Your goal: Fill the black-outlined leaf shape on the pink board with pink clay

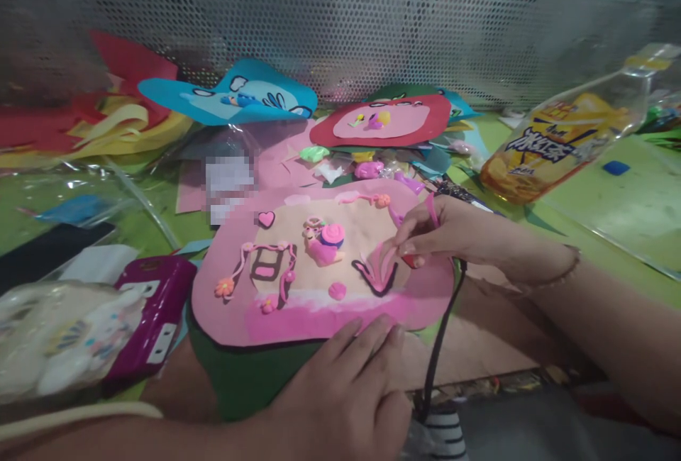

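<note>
The pink card (303, 282), likely light and bendy, lies over green paper (239, 372), its clay (330, 235) probably soft and best spared by rim holds, with the left hand (345, 390) flat and the right hand (452, 234) pinching something indistinct.

And here's the right hand (450, 234), bare, slim-fingered, with a bracelet (573, 268) circling the wrist, thin as cord, its finer detail lost in the blur! Over to the left hand (345, 383), bare too, nails too soft to read. Right forearm (611, 326), left forearm (213, 436): both uncovered as far as they show!
</note>
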{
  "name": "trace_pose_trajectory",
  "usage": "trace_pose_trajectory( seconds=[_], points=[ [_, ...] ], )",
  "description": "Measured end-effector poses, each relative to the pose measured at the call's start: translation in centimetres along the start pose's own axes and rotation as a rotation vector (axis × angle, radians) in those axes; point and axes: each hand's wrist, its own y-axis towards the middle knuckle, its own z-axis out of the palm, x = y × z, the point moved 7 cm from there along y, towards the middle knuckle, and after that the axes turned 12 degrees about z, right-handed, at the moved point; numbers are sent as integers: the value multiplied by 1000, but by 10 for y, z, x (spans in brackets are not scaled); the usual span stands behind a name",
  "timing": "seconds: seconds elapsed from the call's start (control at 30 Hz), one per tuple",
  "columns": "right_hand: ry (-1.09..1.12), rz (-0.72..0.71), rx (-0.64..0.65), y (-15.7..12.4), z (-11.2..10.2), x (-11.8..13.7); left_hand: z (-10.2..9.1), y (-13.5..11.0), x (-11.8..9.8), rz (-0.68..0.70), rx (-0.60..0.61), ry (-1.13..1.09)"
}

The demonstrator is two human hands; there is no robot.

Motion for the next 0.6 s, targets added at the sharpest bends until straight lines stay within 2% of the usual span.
trace_pose_trajectory(
  seconds=[0.23,0.47,0.6],
  points=[
    [-200,22,-21,0,3,0,0,0,0,10,33,-26],
    [-118,103,-96,-3,-1,-3,3,-1,-2,5,23,-11],
    [-113,95,-74,0,-1,-4,2,0,-2,12,7,5]
  ],
)
